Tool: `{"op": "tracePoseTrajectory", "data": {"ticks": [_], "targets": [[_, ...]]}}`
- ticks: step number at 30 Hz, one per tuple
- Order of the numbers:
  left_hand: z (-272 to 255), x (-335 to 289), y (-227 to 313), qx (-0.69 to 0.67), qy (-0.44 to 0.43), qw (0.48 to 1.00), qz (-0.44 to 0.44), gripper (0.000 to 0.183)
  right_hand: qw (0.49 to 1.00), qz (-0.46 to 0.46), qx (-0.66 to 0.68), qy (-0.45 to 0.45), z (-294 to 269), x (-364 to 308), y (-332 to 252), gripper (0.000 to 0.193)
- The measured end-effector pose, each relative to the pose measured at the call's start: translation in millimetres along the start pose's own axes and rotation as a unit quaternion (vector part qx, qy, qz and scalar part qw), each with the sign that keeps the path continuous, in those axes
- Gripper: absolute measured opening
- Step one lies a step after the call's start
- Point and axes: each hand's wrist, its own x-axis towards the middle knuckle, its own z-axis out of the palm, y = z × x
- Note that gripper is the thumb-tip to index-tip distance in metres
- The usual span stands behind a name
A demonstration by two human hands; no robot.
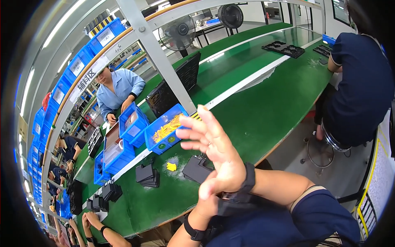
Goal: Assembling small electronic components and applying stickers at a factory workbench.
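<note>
My right hand (214,152) is raised above the green table (263,115), palm open and fingers spread, holding nothing. A black band circles its wrist. My left hand (207,205) sits just below that wrist, mostly hidden by it, and its grip cannot be made out. Behind the right hand's fingers stands a blue bin of yellow parts (164,131). A small yellow part (171,166) lies on the table beside a flat black piece (196,169). A stack of black pieces (147,175) lies further left.
More blue bins (117,150) stand to the left. A person in light blue (117,88) works across the table, and a person in dark blue (362,90) sits on a stool at right. Black trays (288,48) lie far along the table. Another person's hands (88,222) rest at lower left.
</note>
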Motion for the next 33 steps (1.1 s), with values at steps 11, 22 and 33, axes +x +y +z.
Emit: {"op": "tracePoseTrajectory", "data": {"ticks": [11, 22, 33], "targets": [[4.1, 4.7, -25.6, -0.156, 0.008, 0.985, -0.076, 0.042, 0.913, 0.244, 0.322, 0.057, 21.3, -6.2, 4.5, 0.071], [7.9, 46.1, 6.6, -0.166, -0.23, 0.956, -0.08, 0.05, 0.527, 0.374, 0.695, -0.315, 62.0, -32.0, -0.5, 0.062], [12.9, 6.0, 19.1, 0.139, -0.151, 0.971, 0.123, 0.025, 0.97, 0.205, -0.05, -0.125, -20.0, 20.5, 14.5, 0.02]]}}
